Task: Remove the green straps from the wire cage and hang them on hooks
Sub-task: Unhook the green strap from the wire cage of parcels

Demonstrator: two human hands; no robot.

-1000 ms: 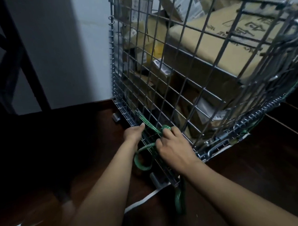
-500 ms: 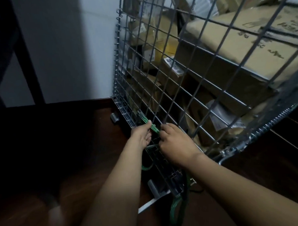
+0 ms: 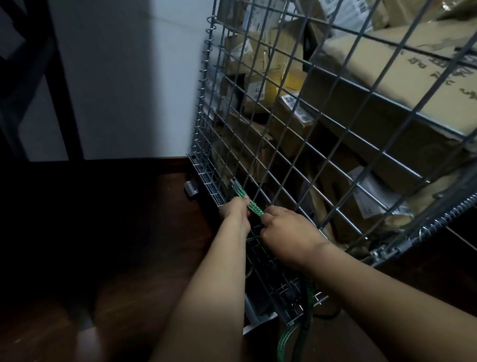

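I see both hands closer together than a second ago, low against the wire cage (image 3: 284, 140). The slack green loop that hung under them then is gone. The green strap (image 3: 254, 207) now runs as a short, tight line from a cage wire just beyond my left hand (image 3: 234, 209), through its curled fingers, and into my right hand (image 3: 286, 233) just beside it. The left hand is clenched on the strap. The right hand shows me only its back, but the strap disappears under its knuckles, so I judge it is gripping too.

Below my right wrist, the strap's loose tail (image 3: 284, 340) hangs past the cage's bottom corner toward the dark floor (image 3: 125, 240).

I read this as the slack taken up so the end can be worked free. The strap is still fastened to the cage, and nothing is hung yet. No hooks are in view.
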